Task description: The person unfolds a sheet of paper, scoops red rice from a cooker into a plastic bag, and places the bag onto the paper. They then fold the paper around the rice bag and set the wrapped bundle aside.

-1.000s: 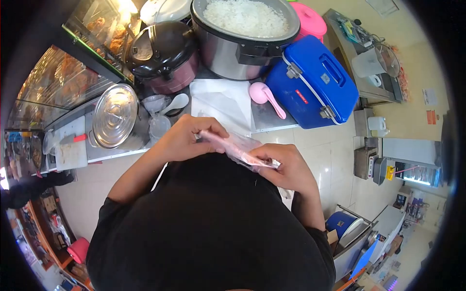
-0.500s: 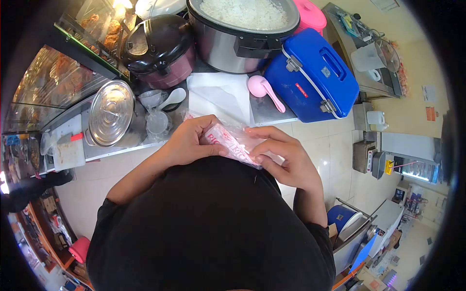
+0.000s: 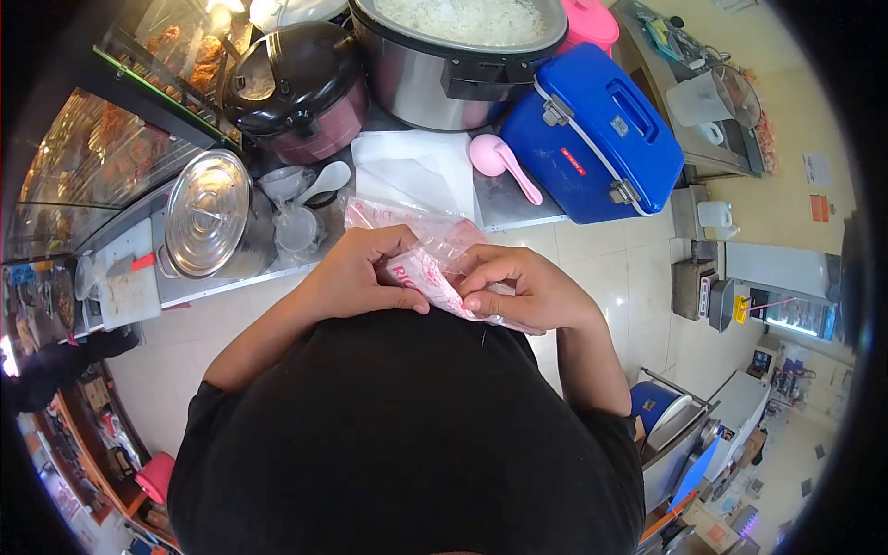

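Note:
Close to my body, a clear plastic bag with pink "RICE" print (image 3: 427, 277) is held up between both hands. My left hand (image 3: 370, 270) pinches its left side, thumb against the printed face. At the right side, my right hand (image 3: 523, 289) grips the bag with thumb and bent fingers, some fingertips behind the film. The bag's loose upper part spreads over the counter edge. Just beyond lie white paper sheets (image 3: 407, 162) and a pink scoop (image 3: 506, 168). Whatever the bag contains, if anything, I cannot make out.
Behind the paper stand a large cooker of white rice (image 3: 462, 23), a black-lidded rice cooker (image 3: 301, 88) and a blue cooler box (image 3: 597, 139). To the left are a lidded steel pot (image 3: 211, 213), a white spoon (image 3: 326, 182) and a glass food case (image 3: 102, 157).
The bag has opened out: its upper part now spreads toward the counter. My right hand has moved slightly left and up, its fingers curled further into the film. My left hand barely moved.

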Demonstrator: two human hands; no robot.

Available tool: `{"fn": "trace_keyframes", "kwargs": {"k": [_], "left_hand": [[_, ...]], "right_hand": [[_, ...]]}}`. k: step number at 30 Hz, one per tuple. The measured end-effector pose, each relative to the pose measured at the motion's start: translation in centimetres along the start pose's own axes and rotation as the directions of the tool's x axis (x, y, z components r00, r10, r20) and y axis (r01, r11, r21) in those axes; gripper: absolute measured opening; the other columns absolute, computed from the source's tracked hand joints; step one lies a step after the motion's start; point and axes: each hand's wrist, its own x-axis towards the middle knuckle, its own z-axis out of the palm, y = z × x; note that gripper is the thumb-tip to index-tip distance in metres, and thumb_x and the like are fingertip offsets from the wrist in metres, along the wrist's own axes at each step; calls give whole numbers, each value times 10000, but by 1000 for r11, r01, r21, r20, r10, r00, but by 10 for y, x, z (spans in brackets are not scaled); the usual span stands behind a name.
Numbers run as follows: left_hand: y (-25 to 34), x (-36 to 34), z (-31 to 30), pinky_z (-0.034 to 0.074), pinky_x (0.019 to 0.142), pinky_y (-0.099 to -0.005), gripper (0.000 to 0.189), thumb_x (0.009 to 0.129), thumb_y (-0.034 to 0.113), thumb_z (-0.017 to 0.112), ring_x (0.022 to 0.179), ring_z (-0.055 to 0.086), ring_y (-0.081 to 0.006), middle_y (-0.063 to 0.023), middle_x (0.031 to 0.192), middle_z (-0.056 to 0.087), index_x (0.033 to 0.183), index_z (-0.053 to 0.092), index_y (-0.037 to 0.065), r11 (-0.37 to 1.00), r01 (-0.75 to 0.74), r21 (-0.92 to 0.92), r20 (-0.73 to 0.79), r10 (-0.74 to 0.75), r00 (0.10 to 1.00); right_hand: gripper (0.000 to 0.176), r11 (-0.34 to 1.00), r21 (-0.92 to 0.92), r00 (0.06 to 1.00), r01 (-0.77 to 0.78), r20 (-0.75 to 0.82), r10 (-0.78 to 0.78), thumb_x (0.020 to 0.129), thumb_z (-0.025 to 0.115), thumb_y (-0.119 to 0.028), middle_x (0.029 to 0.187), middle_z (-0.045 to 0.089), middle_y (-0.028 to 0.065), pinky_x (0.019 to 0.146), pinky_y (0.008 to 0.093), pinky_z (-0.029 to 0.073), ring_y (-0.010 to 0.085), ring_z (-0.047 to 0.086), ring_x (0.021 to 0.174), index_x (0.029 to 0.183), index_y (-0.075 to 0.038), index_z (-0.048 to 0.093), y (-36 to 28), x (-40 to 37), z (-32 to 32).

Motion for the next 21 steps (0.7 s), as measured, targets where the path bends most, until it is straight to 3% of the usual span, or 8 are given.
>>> {"fn": "trace_keyframes", "kwargs": {"k": [7, 10, 13, 17, 21], "left_hand": [[-5, -4, 2, 432, 601, -230, 420, 721, 182, 936, 712, 484, -32, 36, 750, 553, 912, 590, 41, 999, -36, 2, -34, 36, 999], [-8, -4, 7, 429, 599, -233, 415, 726, 180, 933, 712, 480, -34, 35, 751, 550, 910, 588, 39, 993, -44, -108, -51, 38, 998], [-9, -5, 2, 439, 608, -235, 412, 728, 170, 931, 719, 487, -33, 29, 761, 560, 914, 589, 34, 999, -33, 38, -24, 34, 999], [0, -4, 1, 448, 615, -239, 425, 718, 175, 936, 717, 495, -37, 25, 762, 565, 932, 597, 33, 999, -49, 12, -20, 50, 999], [-2, -3, 0, 457, 626, -237, 433, 714, 185, 938, 721, 509, -45, 12, 768, 589, 946, 607, 32, 999, -38, 33, -16, 39, 999]], "right_hand": [[130, 997, -16, 997, 77, 14, -77, 909, 744, -126, 1034, 692, 89, 858, 321, 483, 200, 650, 946, 967, -10, 738, -8, 3, 4], [115, 995, -13, 995, 98, 27, -98, 908, 741, -117, 1012, 685, 89, 849, 325, 475, 202, 642, 931, 957, -13, 734, -4, 6, 4], [93, 996, -8, 996, 90, 20, -90, 903, 732, -102, 1008, 684, 87, 850, 327, 472, 204, 641, 925, 937, -16, 729, -5, 6, 5], [63, 997, -45, 998, 55, -13, -55, 867, 714, -70, 1003, 684, 90, 831, 325, 475, 215, 641, 900, 904, -19, 718, -3, 5, 6], [59, 980, -196, 994, 47, -84, -64, 799, 701, -48, 1017, 677, 116, 801, 340, 500, 239, 651, 889, 839, -9, 682, -11, 4, 12]]}}
